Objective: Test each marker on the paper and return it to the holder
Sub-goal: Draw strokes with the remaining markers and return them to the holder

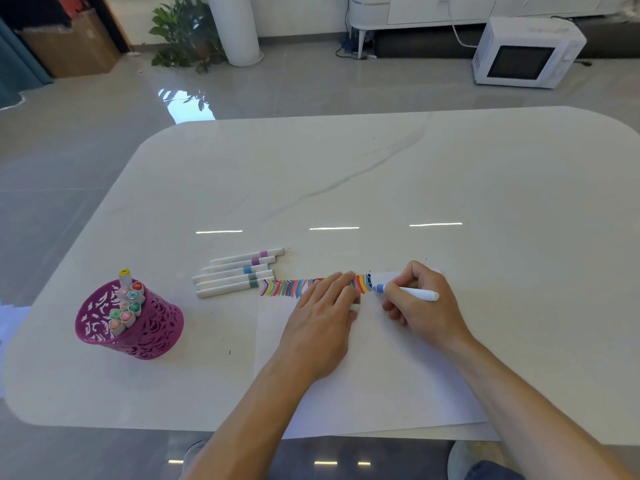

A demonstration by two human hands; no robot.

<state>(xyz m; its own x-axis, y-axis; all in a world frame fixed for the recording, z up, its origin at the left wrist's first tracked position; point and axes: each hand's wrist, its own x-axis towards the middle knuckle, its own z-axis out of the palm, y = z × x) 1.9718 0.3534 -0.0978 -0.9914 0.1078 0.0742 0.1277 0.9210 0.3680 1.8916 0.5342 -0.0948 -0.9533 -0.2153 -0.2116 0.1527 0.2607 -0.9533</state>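
Observation:
My right hand (420, 303) grips a blue marker (408, 292) with its tip on the white paper (367, 382), at the right end of a row of coloured test strokes (287, 287). My left hand (320, 320) lies flat on the paper, and a white marker cap (356, 307) shows under its fingers. Several white markers (239, 275) lie side by side on the table left of the strokes. A magenta cut-out holder (128, 322) at the left holds several markers upright.
The white marble table (381, 174) extends far beyond the paper. On the floor behind stand a white microwave (526, 51), a potted plant (187, 32) and a cardboard box (69, 46).

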